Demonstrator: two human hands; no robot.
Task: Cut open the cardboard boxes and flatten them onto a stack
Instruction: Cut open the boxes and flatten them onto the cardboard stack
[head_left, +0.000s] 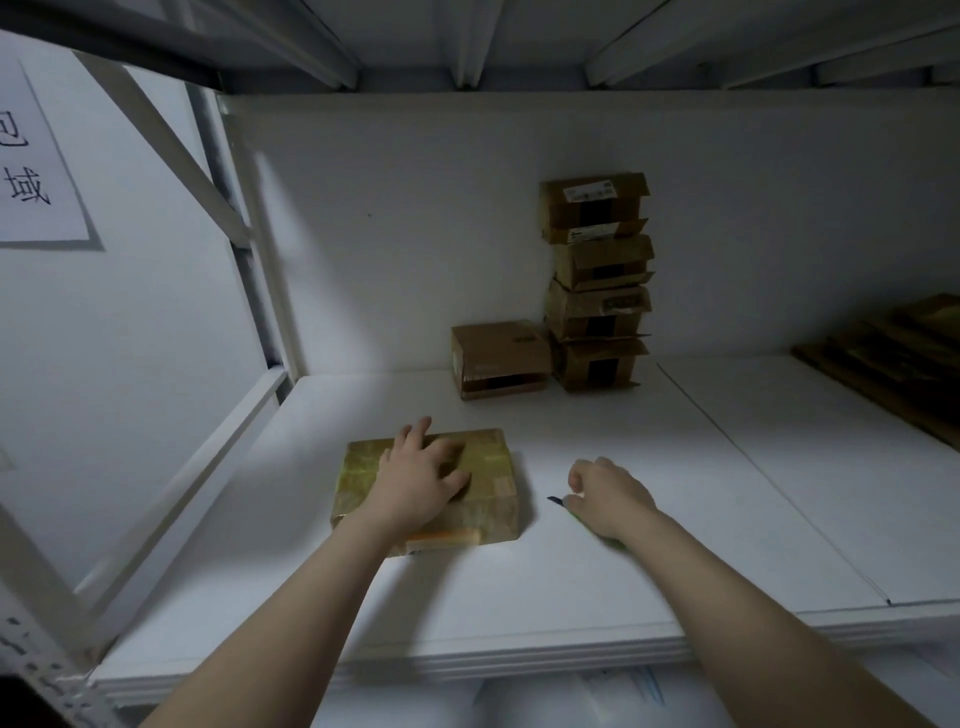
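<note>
Our left hand (421, 478) lies spread on the taped box (493, 478) near the front of the shelf (675, 493); our right hand (608, 499) curls round a knife (555, 500) just beside it. More boxes (597, 291) stand stacked behind.

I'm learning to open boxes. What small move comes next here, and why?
Probably bring the right hand and its knife across to the taped box: the left hand lies on top of it, and the knife points at it from beside, not yet touching.
</note>
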